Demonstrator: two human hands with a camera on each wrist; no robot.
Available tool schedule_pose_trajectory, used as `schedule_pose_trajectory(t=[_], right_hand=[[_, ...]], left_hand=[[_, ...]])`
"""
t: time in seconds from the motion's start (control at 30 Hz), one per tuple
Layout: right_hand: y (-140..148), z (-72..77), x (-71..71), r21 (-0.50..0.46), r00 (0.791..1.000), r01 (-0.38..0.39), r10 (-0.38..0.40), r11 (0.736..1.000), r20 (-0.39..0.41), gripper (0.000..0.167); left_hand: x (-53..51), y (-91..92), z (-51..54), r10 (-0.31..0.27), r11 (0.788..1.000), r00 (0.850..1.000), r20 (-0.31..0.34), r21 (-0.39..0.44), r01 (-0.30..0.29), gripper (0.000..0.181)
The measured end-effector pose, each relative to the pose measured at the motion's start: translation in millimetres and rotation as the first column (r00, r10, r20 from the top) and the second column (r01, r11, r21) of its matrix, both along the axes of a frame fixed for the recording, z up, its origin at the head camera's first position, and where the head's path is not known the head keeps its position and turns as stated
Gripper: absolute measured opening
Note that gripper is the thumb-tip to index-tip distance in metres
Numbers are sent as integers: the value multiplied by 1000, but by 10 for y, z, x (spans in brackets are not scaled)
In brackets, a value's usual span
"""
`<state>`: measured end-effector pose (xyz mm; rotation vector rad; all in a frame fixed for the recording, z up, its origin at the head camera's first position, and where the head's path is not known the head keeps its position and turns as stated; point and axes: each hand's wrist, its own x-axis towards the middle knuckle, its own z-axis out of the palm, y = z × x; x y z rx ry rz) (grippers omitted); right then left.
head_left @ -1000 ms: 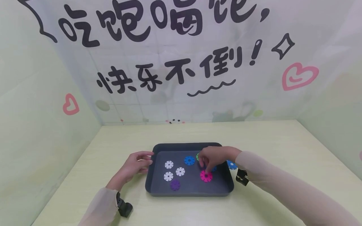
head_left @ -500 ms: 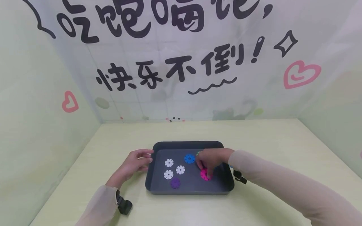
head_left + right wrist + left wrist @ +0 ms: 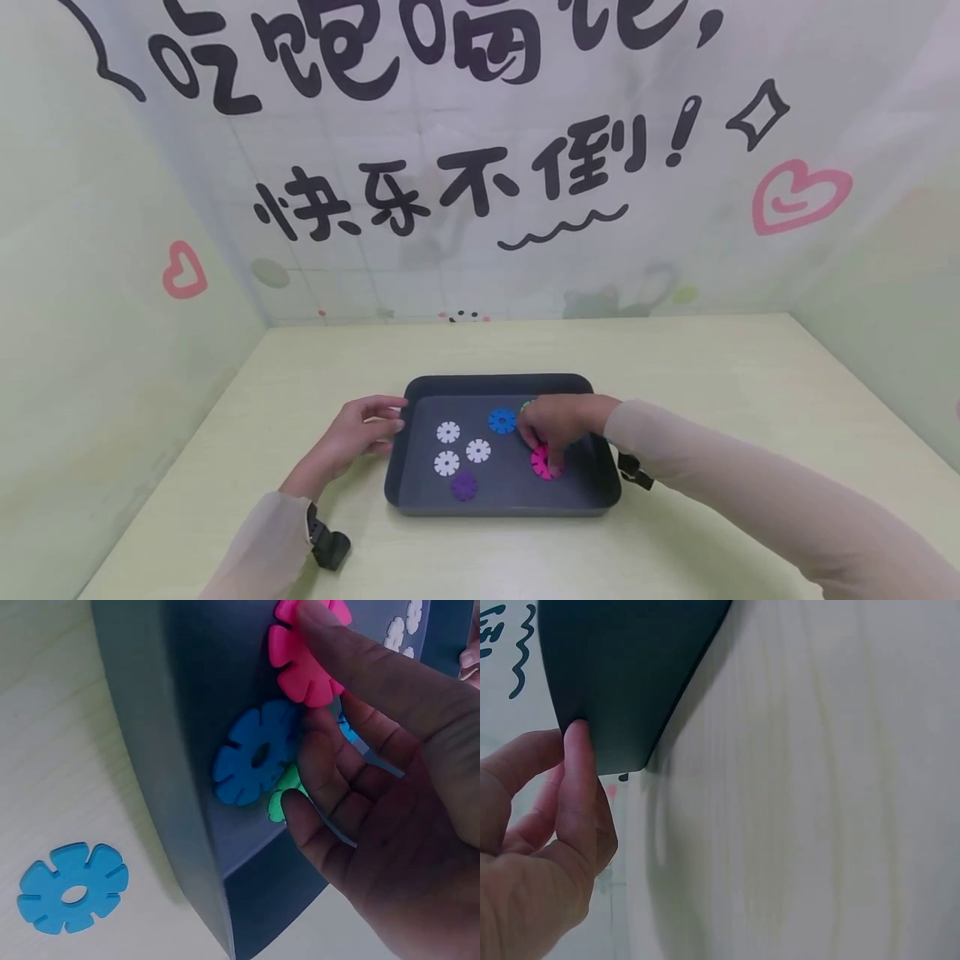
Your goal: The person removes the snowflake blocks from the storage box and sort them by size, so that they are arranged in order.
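Observation:
In the head view, my left hand (image 3: 351, 437) is at the left end of a dark grey tray (image 3: 498, 510); the left wrist view has its thumb and fingertips pinching the tray's rim. My right hand (image 3: 557, 425) reaches into the tray's right half. Its thumb lies on a pink notched plastic disc (image 3: 306, 664), with fingers behind it, pinching it. Close to that hand are a blue disc (image 3: 259, 754) and a partly covered green disc (image 3: 289, 793). Another blue disc (image 3: 502, 421) lies farther left, near several white discs (image 3: 447, 463) and a purple disc (image 3: 464, 486).
A light-blue disc (image 3: 73, 889) rests on the pale wooden table (image 3: 675, 358), outside the tray's right wall. Printed fabric walls (image 3: 450, 275) enclose the table at the back and both sides. Black wrist cameras (image 3: 327, 543) are strapped at the wrists.
The right thumb has moved onto the pink disc's right part, and that hand has shifted slightly. The blue discs by it are now covered in the head view. The left hand stays put.

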<state>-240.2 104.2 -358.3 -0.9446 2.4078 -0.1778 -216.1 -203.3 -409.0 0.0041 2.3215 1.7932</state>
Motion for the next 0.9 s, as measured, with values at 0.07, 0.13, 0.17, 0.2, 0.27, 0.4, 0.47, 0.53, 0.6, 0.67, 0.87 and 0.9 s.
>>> schedule_pose_trajectory(t=[0.07, 0.13, 0.17, 0.2, 0.27, 0.4, 0.47, 0.53, 0.6, 0.67, 0.87, 0.9], right_hand=[[24, 11, 9, -32, 1000, -2, 2, 999, 2, 33], [57, 26, 16, -64, 1000, -4, 5, 998, 6, 31], [75, 30, 20, -76, 1000, -2, 3, 997, 8, 30], [93, 40, 28, -92, 1000, -5, 6, 996, 10, 29], [128, 57, 42, -111, 1000, -5, 7, 994, 11, 28], [194, 111, 95, -161, 1000, 5, -1, 987, 28, 24], [237, 148, 128, -197, 999, 18, -12, 980, 33, 24], [288, 189, 159, -237, 999, 26, -20, 971, 29, 24], [343, 230, 174, -284, 1000, 25, -21, 958, 18, 25], [406, 257, 173, -323, 1000, 23, -23, 946, 5, 25], [664, 310, 150, -391, 997, 79, -82, 917, 9, 22], [713, 319, 148, -397, 995, 93, -96, 913, 12, 22]], left_hand=[[-4, 10, 1, -2, 1000, 1000, -1, -1, 2, 39], [-8, 20, 2, -4, 1000, 1000, -1, -4, 4, 39], [-11, 23, 1, -5, 1000, 1000, -1, -5, 5, 39], [-13, 27, 0, -5, 1000, 1000, 1, -4, 5, 39], [-15, 33, -2, -7, 1000, 1000, 3, -3, 7, 39], [-13, 39, -1, -7, 1000, 1000, 3, 3, 7, 39], [-9, 41, 1, -8, 1000, 1000, 1, 6, 8, 39], [-3, 37, 5, -6, 1000, 1000, -5, 3, 6, 39], [7, 26, 10, -6, 1000, 1000, -12, -1, 6, 39], [17, 10, 14, -7, 1000, 1000, -18, -3, 7, 39], [27, -15, 19, -18, 1000, 1000, -15, 7, 18, 40], [27, -12, 21, -19, 1000, 1000, -12, 9, 19, 40]])
